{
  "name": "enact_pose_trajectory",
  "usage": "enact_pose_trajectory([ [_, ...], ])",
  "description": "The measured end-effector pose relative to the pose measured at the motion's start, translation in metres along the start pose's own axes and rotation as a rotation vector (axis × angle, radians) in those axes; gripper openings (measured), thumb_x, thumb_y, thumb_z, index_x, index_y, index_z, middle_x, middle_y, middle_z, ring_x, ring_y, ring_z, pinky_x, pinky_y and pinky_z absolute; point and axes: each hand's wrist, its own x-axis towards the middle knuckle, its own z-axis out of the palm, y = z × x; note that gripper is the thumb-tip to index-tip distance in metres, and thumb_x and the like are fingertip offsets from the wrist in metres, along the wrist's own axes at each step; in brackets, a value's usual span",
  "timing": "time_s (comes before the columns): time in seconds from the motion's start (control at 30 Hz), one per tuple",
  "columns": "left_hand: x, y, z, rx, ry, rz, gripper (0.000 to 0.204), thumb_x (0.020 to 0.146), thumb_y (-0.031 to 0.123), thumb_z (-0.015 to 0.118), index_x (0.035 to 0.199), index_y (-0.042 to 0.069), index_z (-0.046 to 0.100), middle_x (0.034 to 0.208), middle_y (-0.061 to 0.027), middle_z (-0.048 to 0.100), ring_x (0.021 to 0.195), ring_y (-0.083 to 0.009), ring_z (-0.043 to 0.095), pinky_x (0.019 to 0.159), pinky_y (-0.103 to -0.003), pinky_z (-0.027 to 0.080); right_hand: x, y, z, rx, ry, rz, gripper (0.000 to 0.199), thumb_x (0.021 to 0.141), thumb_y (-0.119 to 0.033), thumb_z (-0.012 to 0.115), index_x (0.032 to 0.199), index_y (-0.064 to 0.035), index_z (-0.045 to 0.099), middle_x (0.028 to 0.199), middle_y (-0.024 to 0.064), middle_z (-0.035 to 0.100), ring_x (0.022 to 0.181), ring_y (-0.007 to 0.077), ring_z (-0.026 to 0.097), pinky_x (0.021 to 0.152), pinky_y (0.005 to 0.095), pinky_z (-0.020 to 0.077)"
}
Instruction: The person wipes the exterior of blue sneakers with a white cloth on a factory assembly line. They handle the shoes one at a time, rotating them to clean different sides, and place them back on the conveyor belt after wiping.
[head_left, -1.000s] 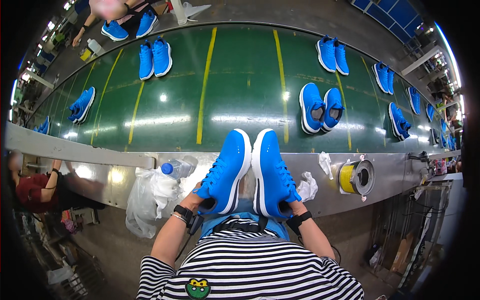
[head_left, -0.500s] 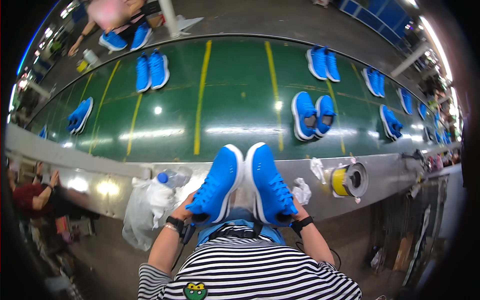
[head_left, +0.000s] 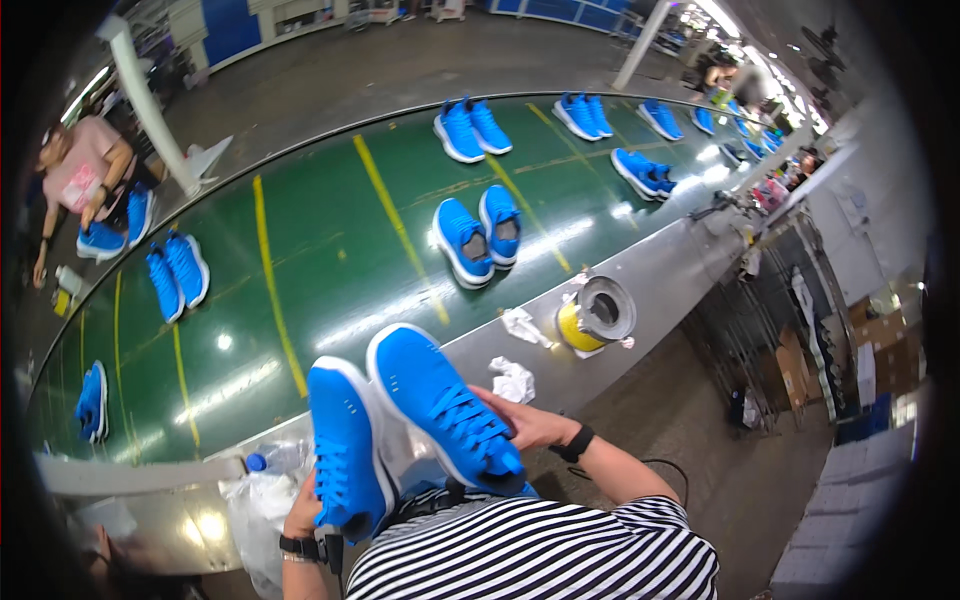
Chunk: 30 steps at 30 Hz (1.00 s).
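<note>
Your left hand holding one blue shoe, your right hand holding another shoe, pale marks on both toes, yellow tin by the belt's near edge

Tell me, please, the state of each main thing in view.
Left hand: holds left shoe
Right hand: holds right shoe
Left shoe: laced, held
Right shoe: laced, held
Belt: moving or stopped, cannot tell
Nearest pair on belt: soles down
Bottle: capped
Can: open
Tissue: crumpled
Plastic bag: crumpled
</note>
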Motion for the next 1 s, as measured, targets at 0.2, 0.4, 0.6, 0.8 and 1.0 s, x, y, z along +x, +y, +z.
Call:
enact_pose_trajectory([
  [0.2,0.003,0.041,0.023,0.199,-0.177,-0.003,0.092,0.065,-0.005,0.064,0.14,0.006,0.011,0.136,-0.0072,0.031,0.121,-0.014,0.033,0.1,-0.029,0.027,-0.019,0.003,0.003,-0.127,0.066,0.066,0.111,0.058,-0.007,0.078,0.14,-0.0105,0.003,0.139,0.0103,0.024,0.127,0.0189,0.026,0.105,0.033,0.0199],
  [0.4,0.012,0.041,0.026,0.331,-0.123,0.147,0.093,0.06,-0.008,0.059,0.139,0.006,0.012,0.14,-0.0131,0.025,0.129,-0.0208,0.025,0.105,-0.031,0.02,-0.012,0.011,-0.002,-0.516,0.196,0.042,0.103,0.059,-0.011,0.078,0.138,-0.0074,0.012,0.133,0.01,0.033,0.123,0.0205,0.032,0.104,0.0334,0.0232],
  [0.6,0.0,0.027,0.023,0.824,0.121,0.229,0.09,0.054,-0.008,0.06,0.135,0.005,0.021,0.137,-0.018,0.027,0.13,-0.0289,0.023,0.106,-0.032,0.019,-0.015,0.03,-0.022,-0.872,0.311,-0.046,0.095,0.059,-0.013,0.077,0.135,-0.0046,0.02,0.133,0.0169,0.031,0.125,0.028,0.03,0.103,0.0344,0.0248],
  [0.8,-0.01,0.016,0.024,0.96,0.268,0.335,0.086,0.055,-0.006,0.062,0.132,0.005,0.026,0.133,-0.0179,0.031,0.126,-0.0318,0.029,0.105,-0.034,0.024,-0.013,0.032,-0.018,-0.995,0.313,-0.123,0.092,0.059,-0.011,0.075,0.134,-0.0049,0.022,0.13,0.0181,0.033,0.123,0.0307,0.032,0.102,0.0353,0.027],
  [1.0,-0.015,0.016,0.027,1.0,0.322,0.349,0.087,0.052,-0.007,0.061,0.131,0.005,0.028,0.13,-0.0182,0.033,0.124,-0.0334,0.031,0.103,-0.034,0.027,-0.012,0.038,-0.016,-1.013,0.334,-0.161,0.091,0.059,-0.01,0.074,0.134,-0.005,0.023,0.129,0.0185,0.034,0.122,0.0316,0.034,0.101,0.0356,0.029],
])
